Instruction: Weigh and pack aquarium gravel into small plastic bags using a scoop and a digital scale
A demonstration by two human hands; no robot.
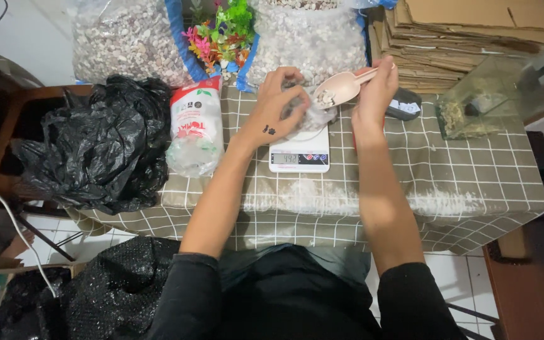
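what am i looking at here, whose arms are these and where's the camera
There is no machine here: these are a person's two bare arms, filmed by one camera worn on their head and looking down. They work at a table with a checked cloth. The left hand holds open a small clear bag that sits on a white kitchen scale. The right hand holds a pale scoop with a few pebbles in it, just over the bag. Behind stand two big sacks of pebbles, with plastic plants between them, and stacked cardboard. To the left lie a black plastic bag and a white packet; to the right stands a small glass tank.
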